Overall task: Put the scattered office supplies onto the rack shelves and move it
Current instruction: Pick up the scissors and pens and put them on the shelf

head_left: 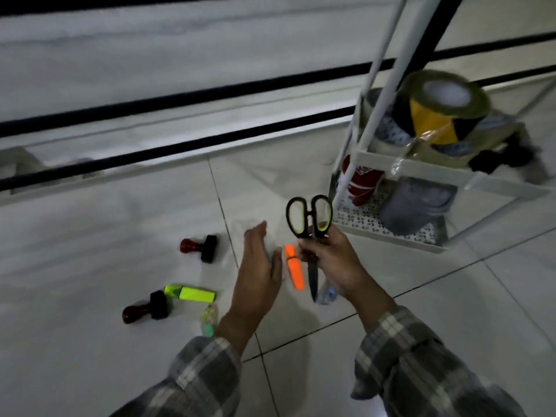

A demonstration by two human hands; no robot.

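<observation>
Black scissors point(310, 224) with lime-green lining inside the handle loops are gripped in the right hand point(334, 260). A neon orange highlighter point(294, 266) is seen between the two hands. Left of the left hand point(258, 266), a neon yellow-green highlighter point(191, 293) and two stamps with dark red handles and black bases point(200, 246) point(144, 310) can be spotted. Both sleeves point(192, 377) are done in grey and white plaid. Up past the right hand, a white rack point(433, 170) is loaded with a yellow-and-black striped tape roll point(436, 121) and a red-and-white one point(362, 182). The lower shelf is covered in a small black-on-white pattern. Pale grey floor tiles point(90, 236).
</observation>
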